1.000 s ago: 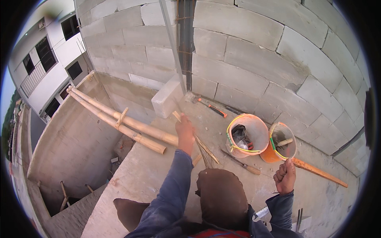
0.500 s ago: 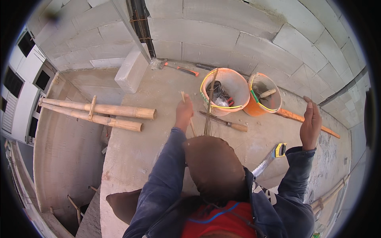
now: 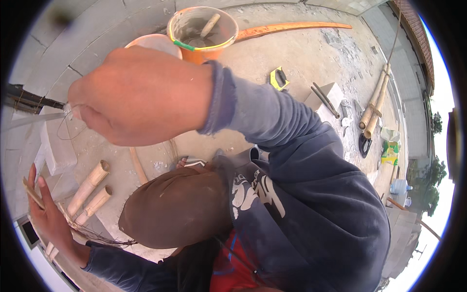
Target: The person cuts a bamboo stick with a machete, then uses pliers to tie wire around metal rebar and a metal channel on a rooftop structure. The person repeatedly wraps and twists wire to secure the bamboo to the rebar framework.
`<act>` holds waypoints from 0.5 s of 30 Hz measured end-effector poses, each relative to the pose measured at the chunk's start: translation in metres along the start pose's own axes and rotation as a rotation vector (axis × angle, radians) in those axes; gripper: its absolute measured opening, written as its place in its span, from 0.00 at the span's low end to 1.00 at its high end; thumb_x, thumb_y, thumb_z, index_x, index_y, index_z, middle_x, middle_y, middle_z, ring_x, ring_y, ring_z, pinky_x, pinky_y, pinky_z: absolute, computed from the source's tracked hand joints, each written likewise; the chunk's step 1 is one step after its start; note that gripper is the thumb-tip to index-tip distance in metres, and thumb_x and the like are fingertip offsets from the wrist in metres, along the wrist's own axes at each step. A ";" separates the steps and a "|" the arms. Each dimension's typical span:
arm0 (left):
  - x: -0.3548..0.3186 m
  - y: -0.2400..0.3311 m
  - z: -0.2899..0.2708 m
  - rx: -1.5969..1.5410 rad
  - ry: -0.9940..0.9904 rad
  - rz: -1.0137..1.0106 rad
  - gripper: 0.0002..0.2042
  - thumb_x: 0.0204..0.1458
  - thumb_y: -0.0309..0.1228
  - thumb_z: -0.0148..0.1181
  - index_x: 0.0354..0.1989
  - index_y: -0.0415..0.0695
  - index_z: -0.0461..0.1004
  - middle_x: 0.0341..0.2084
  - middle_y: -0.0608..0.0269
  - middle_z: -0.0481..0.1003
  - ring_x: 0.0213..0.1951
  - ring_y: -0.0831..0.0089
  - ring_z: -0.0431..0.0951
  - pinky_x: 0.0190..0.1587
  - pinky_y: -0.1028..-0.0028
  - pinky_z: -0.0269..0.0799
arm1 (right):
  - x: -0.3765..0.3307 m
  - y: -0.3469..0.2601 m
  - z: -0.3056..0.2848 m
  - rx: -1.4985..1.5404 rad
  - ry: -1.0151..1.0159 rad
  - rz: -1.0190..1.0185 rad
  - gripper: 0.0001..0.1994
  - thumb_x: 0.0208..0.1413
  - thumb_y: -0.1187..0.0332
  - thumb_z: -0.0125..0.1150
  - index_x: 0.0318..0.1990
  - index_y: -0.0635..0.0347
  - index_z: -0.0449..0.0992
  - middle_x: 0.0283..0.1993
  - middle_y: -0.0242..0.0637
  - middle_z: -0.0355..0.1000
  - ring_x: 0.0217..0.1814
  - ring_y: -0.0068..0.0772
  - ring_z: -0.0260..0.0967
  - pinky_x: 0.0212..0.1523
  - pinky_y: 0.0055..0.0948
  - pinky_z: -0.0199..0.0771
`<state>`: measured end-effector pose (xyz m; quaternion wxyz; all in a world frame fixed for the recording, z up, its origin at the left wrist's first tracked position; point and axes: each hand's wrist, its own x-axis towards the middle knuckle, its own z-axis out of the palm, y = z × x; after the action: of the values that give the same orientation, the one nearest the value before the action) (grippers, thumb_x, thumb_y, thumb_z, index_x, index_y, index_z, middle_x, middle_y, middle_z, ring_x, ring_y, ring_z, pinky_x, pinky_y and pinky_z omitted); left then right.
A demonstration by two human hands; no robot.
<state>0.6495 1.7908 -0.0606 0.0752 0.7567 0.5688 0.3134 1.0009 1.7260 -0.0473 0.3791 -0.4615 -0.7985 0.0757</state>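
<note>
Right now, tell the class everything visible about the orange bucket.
The orange bucket looks plastic and stands upright, open-topped, grey residue smeared inside. A yellow handle with a green section lies along its near rim, and a wooden-handled tool leans inside. It is beside a paler bucket; whether they touch is unclear. The right hand and sleeve hide its base.

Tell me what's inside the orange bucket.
A wooden handle and grey material show inside the orange bucket; anything beneath that material is covered and cannot be seen.
</note>
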 end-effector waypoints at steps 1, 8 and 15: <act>-0.004 -0.014 -0.008 -0.114 -0.088 -0.088 0.26 0.74 0.45 0.53 0.71 0.39 0.70 0.65 0.46 0.74 0.67 0.62 0.72 0.71 0.64 0.62 | -0.004 -0.001 0.008 0.053 0.051 0.037 0.09 0.61 0.67 0.60 0.34 0.64 0.80 0.24 0.52 0.76 0.29 0.61 0.78 0.32 0.55 0.77; -0.044 0.083 -0.049 0.043 -0.358 0.179 0.32 0.70 0.51 0.56 0.72 0.39 0.69 0.61 0.37 0.75 0.59 0.49 0.78 0.57 0.57 0.76 | -0.040 -0.041 0.088 0.383 0.037 0.065 0.09 0.55 0.69 0.64 0.28 0.65 0.76 0.22 0.48 0.76 0.26 0.60 0.77 0.30 0.52 0.77; -0.091 0.025 -0.010 -0.420 -0.422 -0.181 0.17 0.76 0.41 0.49 0.52 0.39 0.76 0.20 0.73 0.65 0.25 0.85 0.63 0.31 0.81 0.53 | -0.054 0.011 0.056 0.479 0.169 -0.071 0.27 0.65 0.54 0.67 0.62 0.65 0.74 0.55 0.52 0.73 0.57 0.53 0.73 0.60 0.46 0.73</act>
<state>0.6500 1.6975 -0.0759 0.3740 0.7192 0.5284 0.2522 0.9862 1.7019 -0.1202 0.5456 -0.3348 -0.7388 0.2105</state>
